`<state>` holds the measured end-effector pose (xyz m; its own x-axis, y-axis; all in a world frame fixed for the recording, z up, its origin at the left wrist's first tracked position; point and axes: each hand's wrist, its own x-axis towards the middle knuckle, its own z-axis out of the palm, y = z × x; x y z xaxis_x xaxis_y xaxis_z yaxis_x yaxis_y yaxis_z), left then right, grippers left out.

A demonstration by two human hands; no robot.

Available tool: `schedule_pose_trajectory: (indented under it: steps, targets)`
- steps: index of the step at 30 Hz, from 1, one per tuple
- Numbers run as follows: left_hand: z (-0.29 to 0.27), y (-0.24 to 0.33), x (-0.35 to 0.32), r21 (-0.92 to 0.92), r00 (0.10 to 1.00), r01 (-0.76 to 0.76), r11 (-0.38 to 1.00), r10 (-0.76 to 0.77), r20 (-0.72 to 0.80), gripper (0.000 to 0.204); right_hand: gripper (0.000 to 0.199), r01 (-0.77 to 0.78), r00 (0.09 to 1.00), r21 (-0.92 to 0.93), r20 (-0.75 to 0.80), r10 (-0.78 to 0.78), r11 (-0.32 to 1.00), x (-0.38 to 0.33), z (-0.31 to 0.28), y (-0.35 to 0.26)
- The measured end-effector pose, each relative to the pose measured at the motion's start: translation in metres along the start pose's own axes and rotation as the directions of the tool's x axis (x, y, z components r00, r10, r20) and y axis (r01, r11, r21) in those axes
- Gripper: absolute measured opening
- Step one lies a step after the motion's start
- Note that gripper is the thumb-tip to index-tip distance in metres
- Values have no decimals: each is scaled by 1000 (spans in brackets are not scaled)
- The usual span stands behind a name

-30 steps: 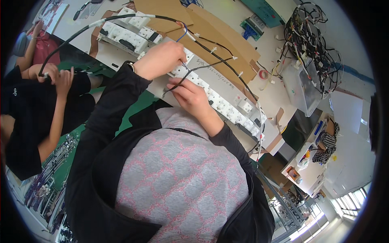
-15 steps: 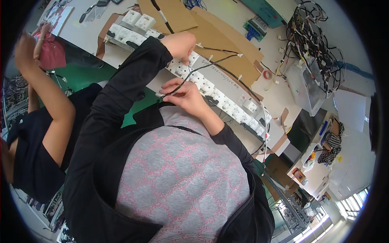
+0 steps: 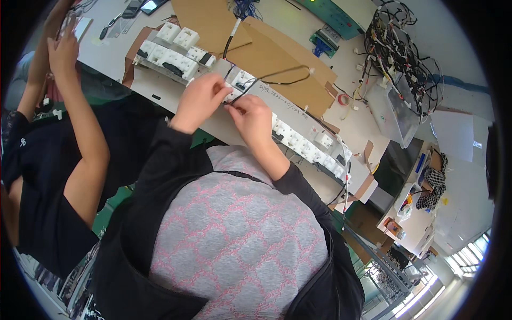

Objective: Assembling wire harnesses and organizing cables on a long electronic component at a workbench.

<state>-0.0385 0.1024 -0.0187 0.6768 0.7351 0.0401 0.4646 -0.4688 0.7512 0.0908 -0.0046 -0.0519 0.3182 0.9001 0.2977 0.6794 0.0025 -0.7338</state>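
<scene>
A dark cable [image 3: 247,89] runs from the row of white connector blocks [image 3: 298,141] on the long board and loops out to the right. My right hand [image 3: 253,120] pinches it near its lower end, just over the board's front edge. My left hand [image 3: 198,102] is right beside it, thumb and forefinger drawn together against a white block. What lies between the left fingertips is too small to make out. Another group of white blocks [image 3: 176,61] sits farther left on the board.
Brown cardboard [image 3: 282,50] lies behind the board. A tangle of wires [image 3: 397,53] hangs over a clear plastic bin [image 3: 397,114] at the right. A roll of red tape [image 3: 343,100] and a green circuit board [image 3: 325,41] lie beyond. At the left, a co-worker's arm [image 3: 80,117] reaches in.
My left hand has come down and back from over the blocks to beside my right hand. My right hand has moved up to the board with the cable. The co-worker's arms have shifted.
</scene>
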Motion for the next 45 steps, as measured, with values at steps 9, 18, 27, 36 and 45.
schedule_pose_trajectory:
  steps: [9,18,27,36,45]
  targets:
    - [66,-40,-51,-692,762,614,379,-513,395,29,38,-92,996,-241,-17,90,966,5,-7,-3]
    - [80,-23,-49,-681,795,518,517,-585,160,25,31,-439,891,-511,-352,286,739,-80,-194,64]
    - [66,-28,-44,-604,809,557,570,-538,238,25,33,-530,822,-481,-88,563,698,-128,-267,108]
    - [57,26,-46,-359,698,547,756,-175,694,31,27,-590,783,-303,13,622,749,-145,-298,174]
    - [206,195,-29,-379,46,217,900,378,925,50,21,-441,689,-535,313,654,721,-89,-344,177]
